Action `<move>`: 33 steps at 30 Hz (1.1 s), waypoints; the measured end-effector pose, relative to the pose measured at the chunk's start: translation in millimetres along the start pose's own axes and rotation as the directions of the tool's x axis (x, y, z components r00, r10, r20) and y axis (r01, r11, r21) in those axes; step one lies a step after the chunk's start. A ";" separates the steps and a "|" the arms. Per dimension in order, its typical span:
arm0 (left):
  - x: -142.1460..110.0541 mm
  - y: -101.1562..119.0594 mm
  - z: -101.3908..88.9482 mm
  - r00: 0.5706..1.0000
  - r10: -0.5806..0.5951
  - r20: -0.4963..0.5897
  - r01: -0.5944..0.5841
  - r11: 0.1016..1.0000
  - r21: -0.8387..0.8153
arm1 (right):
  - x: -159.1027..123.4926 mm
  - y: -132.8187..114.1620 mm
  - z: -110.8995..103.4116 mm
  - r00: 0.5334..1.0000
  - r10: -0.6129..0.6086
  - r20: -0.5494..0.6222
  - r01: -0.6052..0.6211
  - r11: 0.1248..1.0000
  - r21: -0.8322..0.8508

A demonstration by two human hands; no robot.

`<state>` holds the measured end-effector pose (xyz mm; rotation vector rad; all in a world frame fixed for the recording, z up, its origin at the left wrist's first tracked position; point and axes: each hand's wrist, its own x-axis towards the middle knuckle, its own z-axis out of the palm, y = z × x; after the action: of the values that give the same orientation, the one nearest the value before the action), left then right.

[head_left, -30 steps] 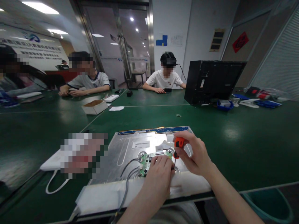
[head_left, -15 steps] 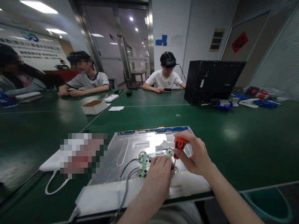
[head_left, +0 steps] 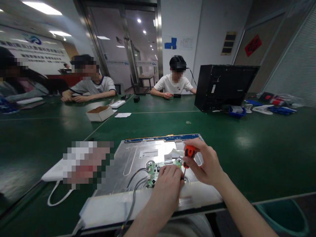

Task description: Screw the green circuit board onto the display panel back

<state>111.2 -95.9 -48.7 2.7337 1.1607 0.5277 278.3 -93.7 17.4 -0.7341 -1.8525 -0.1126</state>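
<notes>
My right hand [head_left: 206, 163] grips an orange and black screwdriver [head_left: 189, 152] by its handle, thumb and fingers pinched around it. The thin shaft points down toward the right end of a green circuit board [head_left: 151, 174]. Over that board lies my left hand [head_left: 170, 176], fingers curled and pressed together, the fingertips close to the shaft. What they hold, if anything, is hidden, as is the screwdriver's tip. Beneath the board is the metal back of a display panel [head_left: 118, 168], with a blue circuit strip [head_left: 163, 138] along its far edge. Grey cables [head_left: 134, 197] run from the board toward me.
Left of the panel lies a white device with a strap [head_left: 53, 171], partly blurred out. Farther off on the green table stand an open carton [head_left: 100, 113] and a black monitor [head_left: 224, 87]. Several people sit around the table. A teal bin [head_left: 283, 217] is below the right edge.
The screwdriver handle has turned slightly between my right fingers and shifted a little to the right. My left hand and the panel stay in place.
</notes>
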 end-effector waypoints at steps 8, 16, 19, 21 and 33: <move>-0.3 1.9 -3.4 1.000 -0.019 0.019 0.019 1.000 -0.021 | -0.6 0.4 -0.8 1.000 -0.001 0.005 0.001 1.000 -0.013; -0.8 0.9 -2.5 1.000 -0.010 0.010 0.010 0.999 -0.038 | -0.7 1.1 -0.6 1.000 -0.003 -0.001 0.003 0.999 -0.032; -0.2 1.1 -3.0 1.000 -0.016 0.022 0.016 0.999 -0.039 | -0.8 0.3 -0.8 1.000 -0.002 -0.001 0.002 0.999 -0.040; -0.1 1.4 -3.5 0.999 -0.020 0.027 0.021 0.999 -0.034 | -1.1 -0.3 -1.0 1.000 -0.005 -0.005 0.005 0.999 -0.047; -8.8 1.5 -13.0 0.995 0.021 -0.097 -0.038 0.982 -0.184 | -8.0 0.3 -20.1 0.992 0.045 -0.119 -0.045 0.999 -0.001</move>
<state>101.9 -103.5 -38.6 2.5955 1.0348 0.7374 296.6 -105.2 18.6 -0.7551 -1.7223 -0.1279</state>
